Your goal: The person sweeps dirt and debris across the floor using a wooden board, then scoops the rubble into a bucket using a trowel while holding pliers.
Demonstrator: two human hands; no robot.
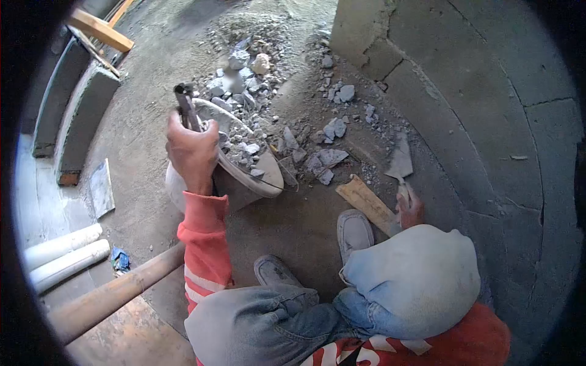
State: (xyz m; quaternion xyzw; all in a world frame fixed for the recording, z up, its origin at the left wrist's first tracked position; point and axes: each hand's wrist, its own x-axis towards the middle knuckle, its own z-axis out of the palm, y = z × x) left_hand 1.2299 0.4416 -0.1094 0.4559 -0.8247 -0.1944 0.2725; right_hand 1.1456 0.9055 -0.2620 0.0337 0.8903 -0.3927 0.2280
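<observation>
My left hand point(194, 149) is wrapped round a dark metal tool point(188, 110) above the rim of a pale bucket point(267, 174). The bucket is tilted, its mouth toward the rubble, with grey stones and debris inside. At the right, my right hand point(410, 207) grips the handle of a trowel point(400, 160), whose blade lies on the dusty ground by the wall. Broken concrete chunks point(328, 160) are scattered between bucket and trowel. A wooden board point(366, 202) lies just left of my right hand.
A cracked block wall point(464, 116) curves along the right. More rubble point(239, 60) is piled beyond the bucket. At the left are a wooden pole point(116, 293), two white pipes point(70, 262) and upright slabs point(85, 119). My shoes point(354, 232) stand near the board.
</observation>
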